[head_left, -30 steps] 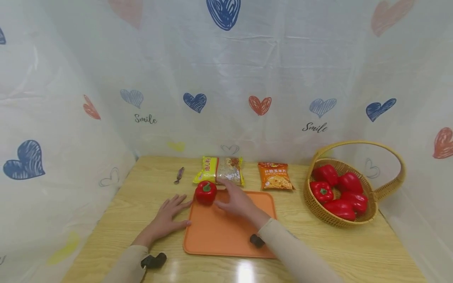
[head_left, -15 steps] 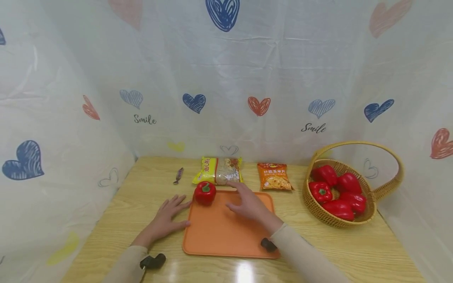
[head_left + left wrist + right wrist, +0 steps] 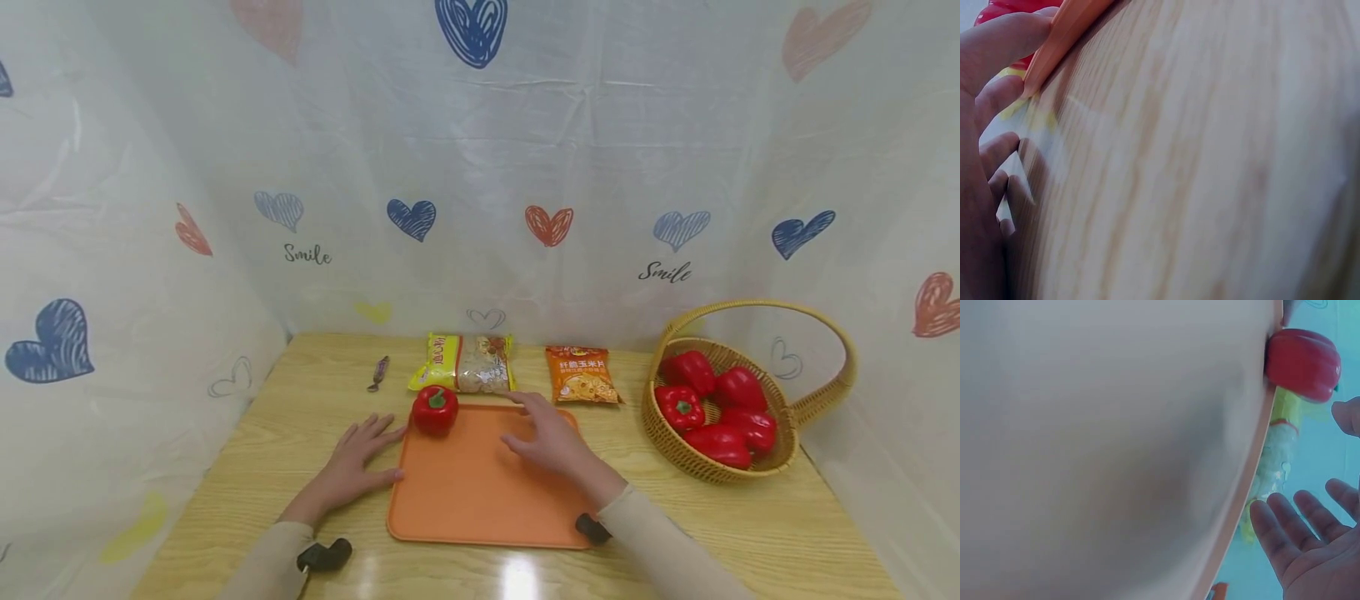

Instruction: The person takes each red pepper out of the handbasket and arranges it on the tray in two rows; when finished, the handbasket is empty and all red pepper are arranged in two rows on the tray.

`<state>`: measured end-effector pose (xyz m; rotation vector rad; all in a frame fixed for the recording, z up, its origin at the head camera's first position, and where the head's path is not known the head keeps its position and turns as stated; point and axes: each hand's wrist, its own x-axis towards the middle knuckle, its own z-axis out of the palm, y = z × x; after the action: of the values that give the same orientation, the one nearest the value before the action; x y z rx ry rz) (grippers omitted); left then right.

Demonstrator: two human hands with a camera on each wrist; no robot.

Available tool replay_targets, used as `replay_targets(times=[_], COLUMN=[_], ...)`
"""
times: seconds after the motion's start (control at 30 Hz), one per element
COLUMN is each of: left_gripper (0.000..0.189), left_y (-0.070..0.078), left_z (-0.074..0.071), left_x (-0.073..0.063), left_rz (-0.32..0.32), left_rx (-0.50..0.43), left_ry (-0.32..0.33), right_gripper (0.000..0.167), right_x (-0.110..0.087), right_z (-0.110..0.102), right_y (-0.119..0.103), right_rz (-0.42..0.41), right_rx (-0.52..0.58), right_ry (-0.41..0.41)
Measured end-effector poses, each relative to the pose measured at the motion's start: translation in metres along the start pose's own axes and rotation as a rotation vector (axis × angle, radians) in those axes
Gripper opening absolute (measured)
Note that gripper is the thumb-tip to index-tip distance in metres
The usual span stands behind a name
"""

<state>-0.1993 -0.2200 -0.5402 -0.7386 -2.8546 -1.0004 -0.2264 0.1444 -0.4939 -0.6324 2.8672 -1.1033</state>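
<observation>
An orange tray (image 3: 465,492) lies on the wooden table, and a red bell pepper (image 3: 435,408) stands at its far left corner. My left hand (image 3: 352,467) rests at the tray's left edge, fingers spread; its thumb and fingertips touch the rim (image 3: 1063,44) in the left wrist view. Above the right part of the tray is my right hand (image 3: 555,442), holding nothing, with fingers extended and thumb apart. In the right wrist view the same pepper (image 3: 1304,364) sits away from that hand (image 3: 1316,550).
Behind the tray lie a yellow snack bag (image 3: 468,364) and an orange snack bag (image 3: 583,375). A wrapped candy (image 3: 378,373) is at the far left. On the right stands a wicker basket (image 3: 675,446) holding several red bell peppers (image 3: 727,408). A heart-printed curtain (image 3: 480,275) hangs behind.
My right hand has moved right across the tray, away from the red bell pepper, which stays at the far left corner. The left hand has stayed in place.
</observation>
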Motion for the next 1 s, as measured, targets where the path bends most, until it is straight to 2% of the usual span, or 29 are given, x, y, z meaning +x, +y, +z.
replay_targets(times=[0.23,0.67,1.0], left_gripper=[0.070,0.071,0.070], left_y=[-0.001,0.000,0.001], left_z=[0.000,0.001,0.001], left_x=[0.000,0.000,0.000], left_rz=[-0.001,-0.001,0.002], left_rx=[0.004,0.005,0.006], left_ry=[0.003,0.002,0.009], right_gripper=[0.069,0.071,0.068], right_x=[-0.009,-0.025,-0.038], right_z=[-0.009,-0.023,-0.042], right_y=[0.003,0.016,0.031], right_rz=[0.032,0.074,0.037], right_rx=[0.029,0.015,-0.021], right_ry=[0.016,0.059,0.119])
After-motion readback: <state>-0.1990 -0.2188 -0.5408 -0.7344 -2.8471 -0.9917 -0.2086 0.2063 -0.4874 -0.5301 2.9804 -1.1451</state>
